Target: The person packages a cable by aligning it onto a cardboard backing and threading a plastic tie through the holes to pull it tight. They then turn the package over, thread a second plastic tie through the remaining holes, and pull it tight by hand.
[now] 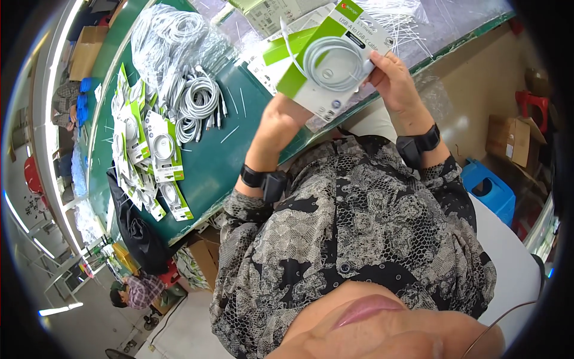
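Note:
Both my hands hold up a green and white packaging card (326, 60) with a coiled white cable (335, 63) on its front. My left hand (281, 122) grips the card from behind at its lower left edge. My right hand (391, 81) pinches the cable's end and the card's right edge, fingers curled over it. Each wrist carries a black band with a small box. A loose tail of the cable loops up past the card's top left.
The green table (239, 137) carries a heap of packed cable cards (149, 149) at left, loose coiled white cables (194, 102), and plastic bags of cables (170, 30). A blue stool (490, 191) and cardboard boxes (514, 140) stand at right. Another person (137, 290) sits lower left.

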`<state>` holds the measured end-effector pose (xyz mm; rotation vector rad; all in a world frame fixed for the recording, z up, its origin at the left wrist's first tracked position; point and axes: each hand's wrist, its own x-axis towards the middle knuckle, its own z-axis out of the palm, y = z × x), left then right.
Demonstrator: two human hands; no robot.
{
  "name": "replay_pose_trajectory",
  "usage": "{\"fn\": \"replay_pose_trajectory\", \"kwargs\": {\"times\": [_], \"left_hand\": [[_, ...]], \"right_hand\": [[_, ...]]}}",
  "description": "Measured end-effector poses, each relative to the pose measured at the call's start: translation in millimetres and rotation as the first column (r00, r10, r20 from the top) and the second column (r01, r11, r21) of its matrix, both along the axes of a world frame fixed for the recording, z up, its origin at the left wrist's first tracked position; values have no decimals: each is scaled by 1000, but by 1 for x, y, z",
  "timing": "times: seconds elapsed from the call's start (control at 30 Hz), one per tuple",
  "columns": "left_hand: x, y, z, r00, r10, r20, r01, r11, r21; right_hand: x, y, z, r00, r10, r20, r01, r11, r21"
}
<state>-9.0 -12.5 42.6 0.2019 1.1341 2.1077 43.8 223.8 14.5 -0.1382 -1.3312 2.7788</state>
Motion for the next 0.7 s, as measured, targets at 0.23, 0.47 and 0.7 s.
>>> {"fn": "replay_pose_trajectory", "kwargs": {"times": [0.23,0.47,0.7], "left_hand": [[-12,-2,-16,959,-18,-282,-41,979,-202],[-9,8,-2,937,-133,-323,2,927,-375],[-18,23,-33,998,-21,-59,6,969,-247]], "right_hand": [[0,10,9,983,163,87,-181,944,276],[-15,35,32,897,412,162,-438,774,456],[-17,13,38,989,-39,-146,150,345,926]]}}
